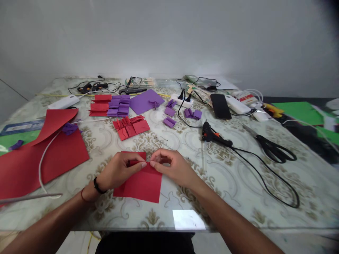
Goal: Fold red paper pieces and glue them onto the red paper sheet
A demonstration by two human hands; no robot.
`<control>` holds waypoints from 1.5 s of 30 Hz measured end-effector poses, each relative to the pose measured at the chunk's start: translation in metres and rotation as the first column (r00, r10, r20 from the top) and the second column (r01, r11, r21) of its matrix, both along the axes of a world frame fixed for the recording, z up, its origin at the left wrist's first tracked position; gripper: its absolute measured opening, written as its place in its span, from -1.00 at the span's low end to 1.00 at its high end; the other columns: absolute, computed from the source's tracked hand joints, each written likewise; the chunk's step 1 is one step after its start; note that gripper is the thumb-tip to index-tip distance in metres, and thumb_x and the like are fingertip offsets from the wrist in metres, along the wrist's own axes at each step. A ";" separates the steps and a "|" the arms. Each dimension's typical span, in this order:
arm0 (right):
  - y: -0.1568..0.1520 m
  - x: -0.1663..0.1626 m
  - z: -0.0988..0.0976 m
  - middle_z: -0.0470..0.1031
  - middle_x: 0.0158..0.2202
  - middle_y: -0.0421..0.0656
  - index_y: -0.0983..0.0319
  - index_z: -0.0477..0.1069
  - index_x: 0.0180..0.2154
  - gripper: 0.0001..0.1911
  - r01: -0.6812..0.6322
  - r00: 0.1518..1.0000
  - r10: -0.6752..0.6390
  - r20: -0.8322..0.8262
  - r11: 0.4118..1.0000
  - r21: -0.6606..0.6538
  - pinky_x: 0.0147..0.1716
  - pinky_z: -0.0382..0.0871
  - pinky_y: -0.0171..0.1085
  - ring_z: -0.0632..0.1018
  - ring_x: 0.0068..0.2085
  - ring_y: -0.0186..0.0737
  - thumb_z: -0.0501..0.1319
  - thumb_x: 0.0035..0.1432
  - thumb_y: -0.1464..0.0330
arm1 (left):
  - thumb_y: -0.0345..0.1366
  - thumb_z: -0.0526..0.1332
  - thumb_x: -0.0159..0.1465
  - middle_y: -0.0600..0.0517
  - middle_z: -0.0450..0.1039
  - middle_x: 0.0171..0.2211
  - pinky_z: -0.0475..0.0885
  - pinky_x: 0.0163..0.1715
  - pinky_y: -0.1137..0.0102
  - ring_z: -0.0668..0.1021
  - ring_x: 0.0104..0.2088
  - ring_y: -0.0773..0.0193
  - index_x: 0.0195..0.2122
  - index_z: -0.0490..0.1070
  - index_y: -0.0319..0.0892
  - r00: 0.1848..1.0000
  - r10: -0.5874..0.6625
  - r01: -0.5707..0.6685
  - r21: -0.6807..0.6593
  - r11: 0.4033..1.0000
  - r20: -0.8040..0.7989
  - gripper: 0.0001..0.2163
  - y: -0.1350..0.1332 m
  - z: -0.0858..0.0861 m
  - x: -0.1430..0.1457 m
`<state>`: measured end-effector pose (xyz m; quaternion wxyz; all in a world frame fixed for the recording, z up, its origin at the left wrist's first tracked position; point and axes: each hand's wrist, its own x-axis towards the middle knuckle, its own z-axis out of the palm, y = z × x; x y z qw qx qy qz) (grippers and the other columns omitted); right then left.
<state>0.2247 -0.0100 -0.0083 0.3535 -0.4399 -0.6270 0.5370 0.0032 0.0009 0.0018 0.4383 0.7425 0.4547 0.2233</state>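
A square sheet of red paper [140, 185] lies on the table in front of me. My left hand [119, 170] pinches its upper part between thumb and forefinger. Close beside it, my right hand [173, 165] pinches the same part of the sheet, the two thumb tips almost meeting. The pinched bit of paper is mostly hidden by my fingers. Just beyond my hands sits a folded red paper piece [131, 127]. Farther back, more folded red strips [100, 104] stand against folded purple paper pieces [118, 106].
A glue gun [215, 135] with a looping black cable and black-handled scissors [270, 144] lie at right. Behind them are a phone [220, 106] and a power strip [182, 101]. Large red sheets [66, 151] cover the left side, crossed by a white cable. A purple sheet [144, 100] lies behind.
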 end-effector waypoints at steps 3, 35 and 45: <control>-0.002 -0.004 -0.002 0.48 -0.44 -0.22 0.24 0.50 -0.36 -0.91 -0.021 1.000 0.021 -0.009 1.000 -0.016 -0.33 0.35 -0.30 0.44 -0.40 -0.30 0.28 0.15 0.35 | -0.22 0.21 0.36 0.11 0.51 -0.51 0.25 -0.48 0.49 0.40 -0.50 0.38 -0.32 0.62 -0.19 0.999 -0.043 0.044 0.015 0.999 -0.029 -0.77 -0.004 0.002 0.003; -0.009 -0.011 0.003 0.50 -0.43 -0.23 0.19 0.47 -0.42 -0.89 0.026 0.993 -0.059 0.106 0.957 0.288 -0.32 0.34 -0.31 0.48 -0.38 -0.26 0.25 0.08 0.51 | -0.41 0.25 0.22 0.06 0.61 -0.40 0.43 -0.29 0.43 0.59 -0.37 0.27 -0.36 0.55 -0.14 0.998 0.020 -0.029 0.176 0.984 0.053 -0.91 -0.009 0.003 0.004; -0.009 -0.007 0.007 0.51 -0.44 -0.23 0.20 0.47 -0.45 -0.88 0.080 0.992 -0.103 0.072 0.958 0.276 -0.32 0.34 -0.31 0.48 -0.38 -0.26 0.23 0.04 0.53 | -0.47 0.22 0.15 0.06 0.55 -0.43 0.41 -0.35 0.47 0.54 -0.41 0.31 -0.41 0.52 -0.19 0.997 0.006 -0.019 0.154 0.988 0.080 -0.90 0.000 0.009 -0.004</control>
